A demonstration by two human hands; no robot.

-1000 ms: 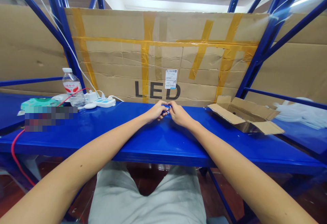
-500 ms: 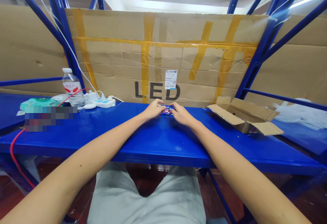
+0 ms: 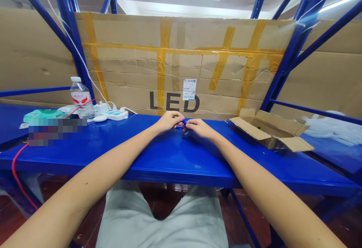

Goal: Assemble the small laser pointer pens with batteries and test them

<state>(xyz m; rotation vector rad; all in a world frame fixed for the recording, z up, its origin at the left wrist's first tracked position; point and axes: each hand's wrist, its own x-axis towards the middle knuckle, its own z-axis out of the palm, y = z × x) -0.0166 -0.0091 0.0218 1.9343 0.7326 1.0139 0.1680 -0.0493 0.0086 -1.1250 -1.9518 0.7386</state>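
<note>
My left hand (image 3: 170, 121) and my right hand (image 3: 200, 127) meet near the back of the blue table (image 3: 181, 157). Between their fingertips is a small shiny blue item (image 3: 184, 121), pinched from both sides; its exact shape is too small to tell. Just beneath, more blue, glossy material (image 3: 179, 127) shows at the left fingers, partly hidden by them. Both hands have their fingers curled inward.
An open cardboard box (image 3: 271, 129) stands at the right. On the left are a plastic bottle (image 3: 82, 99), a white power strip (image 3: 116, 114), a green packet (image 3: 45, 115) and a red cable (image 3: 17, 161). A large cardboard panel (image 3: 127, 67) rises behind the table.
The small blue item is now lifted and tilted between my fingertips. Before, both hands lay around a flat group of shiny blue and red pieces. My right fingers have closed in.
</note>
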